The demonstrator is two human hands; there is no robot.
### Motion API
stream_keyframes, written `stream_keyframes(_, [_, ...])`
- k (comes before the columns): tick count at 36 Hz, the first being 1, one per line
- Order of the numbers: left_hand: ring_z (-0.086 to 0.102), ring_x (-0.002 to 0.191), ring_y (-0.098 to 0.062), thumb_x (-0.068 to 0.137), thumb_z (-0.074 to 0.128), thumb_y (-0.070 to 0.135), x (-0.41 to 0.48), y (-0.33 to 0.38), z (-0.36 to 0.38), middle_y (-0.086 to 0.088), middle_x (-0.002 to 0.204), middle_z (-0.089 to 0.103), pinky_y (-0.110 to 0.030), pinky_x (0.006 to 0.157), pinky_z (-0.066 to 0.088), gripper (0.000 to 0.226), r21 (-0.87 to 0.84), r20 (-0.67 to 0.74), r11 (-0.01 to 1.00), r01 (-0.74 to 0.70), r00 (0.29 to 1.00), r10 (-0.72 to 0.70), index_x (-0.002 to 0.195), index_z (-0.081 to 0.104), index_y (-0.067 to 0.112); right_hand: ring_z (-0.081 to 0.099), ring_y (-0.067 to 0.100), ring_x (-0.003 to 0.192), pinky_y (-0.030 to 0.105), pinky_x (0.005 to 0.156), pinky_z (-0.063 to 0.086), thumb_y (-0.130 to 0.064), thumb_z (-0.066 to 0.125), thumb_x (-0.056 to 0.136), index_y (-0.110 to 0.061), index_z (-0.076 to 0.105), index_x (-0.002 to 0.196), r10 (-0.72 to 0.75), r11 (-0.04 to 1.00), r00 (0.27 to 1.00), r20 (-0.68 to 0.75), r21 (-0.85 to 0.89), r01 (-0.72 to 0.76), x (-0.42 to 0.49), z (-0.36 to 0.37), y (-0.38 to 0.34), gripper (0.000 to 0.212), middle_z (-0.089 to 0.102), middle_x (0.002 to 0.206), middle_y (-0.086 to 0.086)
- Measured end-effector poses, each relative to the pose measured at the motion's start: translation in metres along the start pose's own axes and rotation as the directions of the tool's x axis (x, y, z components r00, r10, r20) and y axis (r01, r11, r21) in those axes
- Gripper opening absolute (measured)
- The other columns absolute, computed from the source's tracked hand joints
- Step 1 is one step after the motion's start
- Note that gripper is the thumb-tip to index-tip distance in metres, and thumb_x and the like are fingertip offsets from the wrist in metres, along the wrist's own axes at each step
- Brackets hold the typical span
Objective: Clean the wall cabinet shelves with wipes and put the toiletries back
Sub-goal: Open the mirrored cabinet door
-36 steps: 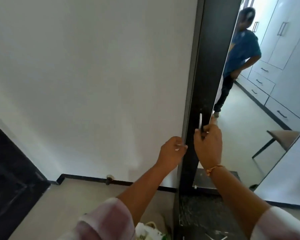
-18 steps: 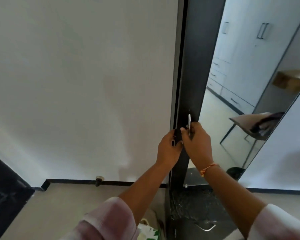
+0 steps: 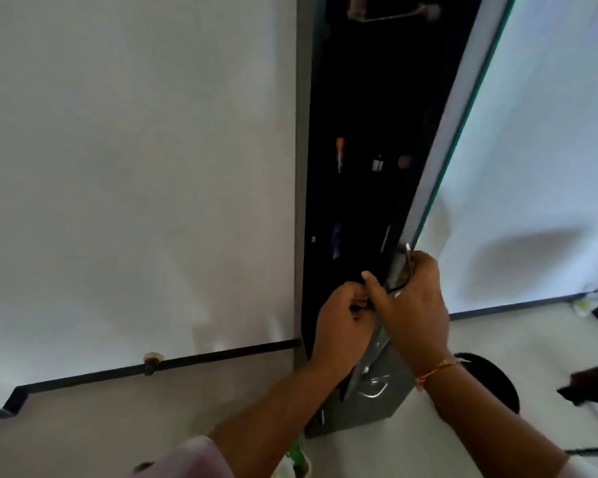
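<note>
A tall, dark wall cabinet (image 3: 377,98) stands ajar, its mirrored door (image 3: 518,150) swung out to the right. My right hand (image 3: 411,301) grips the door's left edge (image 3: 439,160) near its small metal handle (image 3: 409,257). My left hand (image 3: 342,322) is curled just left of it at the cabinet's opening; what it holds is hidden. Inside the dark interior I make out small toiletries: an orange-topped stick (image 3: 339,153), a small bottle (image 3: 378,163) and a purple item (image 3: 336,239). No wipe is in view.
A white wall (image 3: 135,167) fills the left, with a black skirting strip (image 3: 187,358) and a small fitting (image 3: 151,360) on it. A dark round bin (image 3: 494,381) sits on the floor at the right. A green-and-white packet (image 3: 296,460) lies below my arms.
The mirrored door has swung open to the right, showing the dark interior and its toiletries. Both hands have stayed together at the door's edge and dropped slightly lower.
</note>
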State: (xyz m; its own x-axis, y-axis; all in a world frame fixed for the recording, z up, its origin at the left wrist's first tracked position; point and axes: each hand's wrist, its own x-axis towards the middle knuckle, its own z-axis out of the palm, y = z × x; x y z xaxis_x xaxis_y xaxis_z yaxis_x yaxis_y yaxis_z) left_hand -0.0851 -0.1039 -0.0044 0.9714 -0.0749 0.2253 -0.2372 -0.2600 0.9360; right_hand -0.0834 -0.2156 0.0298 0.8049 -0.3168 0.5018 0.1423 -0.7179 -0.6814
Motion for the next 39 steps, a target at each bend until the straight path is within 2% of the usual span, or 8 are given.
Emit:
stream_keyframes(8, [0.064,0.099,-0.003,0.092,0.06,0.009,-0.028,0.011,0.039,0.008,0.102,0.069,-0.02,0.091,0.051,0.016,-0.113,0.233,0.989,-0.095,0.965,0.119,0.105,0.066,0.015,0.051,0.014,0.117,0.023,0.092,0.047,-0.04,0.068,0.086,-0.018,0.031,0.142,-0.06,0.984,0.995,-0.08,-0.174,0.046,-0.03,-0.058,0.022,0.07,0.043,0.133,0.003])
stream_keyframes(14, [0.054,0.113,0.007,0.095,0.056,0.013,-0.035,0.023,0.063,0.015,0.122,0.06,-0.012,0.098,0.044,0.032,-0.1,0.418,0.987,-0.123,0.895,0.154,0.125,0.059,0.025,0.045,0.026,0.131,0.037,0.103,0.045,-0.03,0.062,0.092,-0.027,0.009,0.15,-0.073,0.959,0.983,-0.168,-0.284,0.023,-0.048,-0.099,0.036,0.078,0.025,0.151,0.006])
stream_keyframes(17, [0.052,0.116,0.004,0.095,0.057,0.018,-0.034,0.03,0.078,0.013,0.127,0.055,-0.017,0.1,0.044,0.035,-0.035,0.422,0.983,-0.179,0.889,0.177,0.129,0.054,0.028,0.047,0.027,0.129,0.031,0.099,0.041,-0.023,0.058,0.094,-0.026,0.0,0.152,-0.049,0.949,0.98,-0.195,-0.314,-0.015,-0.05,-0.116,0.047,0.081,0.027,0.151,0.008])
stream_keyframes(22, [0.044,0.129,-0.004,0.095,0.056,0.027,-0.028,0.047,0.105,0.011,0.14,0.045,-0.025,0.106,0.042,0.046,0.091,0.449,0.942,-0.324,0.857,0.252,0.139,0.043,0.028,0.049,0.032,0.126,0.039,0.095,0.049,-0.024,0.056,0.095,-0.016,0.0,0.153,-0.056,0.911,0.976,-0.212,-0.411,-0.037,-0.042,-0.149,0.077,0.081,0.04,0.146,0.016])
stream_keyframes(27, [0.03,0.14,-0.008,0.096,0.056,0.029,-0.021,0.069,0.14,0.008,0.151,0.033,-0.021,0.111,0.031,0.058,0.217,0.473,0.845,-0.488,0.81,0.346,0.148,0.031,0.026,0.054,0.035,0.115,0.042,0.086,0.052,-0.026,0.061,0.093,-0.008,0.005,0.152,-0.081,0.845,0.975,-0.206,-0.534,-0.043,-0.033,-0.179,0.105,0.084,0.05,0.134,0.022])
stream_keyframes(30, [0.027,0.143,-0.01,0.094,0.06,0.028,-0.017,0.081,0.166,0.004,0.155,0.029,-0.025,0.113,0.03,0.066,0.29,0.462,0.772,-0.565,0.79,0.404,0.15,0.026,0.022,0.043,0.035,0.129,0.042,0.103,0.042,-0.029,0.062,0.092,-0.004,0.006,0.152,-0.134,0.762,0.977,-0.166,-0.647,-0.006,-0.023,-0.194,0.128,0.086,0.032,0.151,0.021])
stream_keyframes(34, [0.016,0.147,-0.013,0.091,0.063,0.032,-0.013,0.087,0.199,0.003,0.159,0.019,-0.031,0.116,0.029,0.078,0.38,0.478,0.688,-0.618,0.768,0.426,0.152,0.017,0.021,0.006,0.033,0.148,0.046,0.116,0.016,-0.03,0.065,0.089,-0.01,0.004,0.153,-0.166,0.664,0.976,-0.143,-0.748,0.004,-0.013,-0.213,0.153,0.091,-0.001,0.161,0.015])
stream_keyframes(39, [0.007,0.149,-0.016,0.087,0.067,0.036,-0.008,0.092,0.231,0.001,0.162,0.009,-0.035,0.116,0.025,0.089,0.478,0.476,0.609,-0.633,0.769,0.426,0.153,0.009,0.02,-0.007,0.033,0.148,0.053,0.118,0.006,-0.017,0.062,0.09,-0.013,0.01,0.154,-0.253,0.478,0.965,0.068,-0.858,0.186,0.004,-0.238,0.174,0.083,-0.004,0.161,0.013])
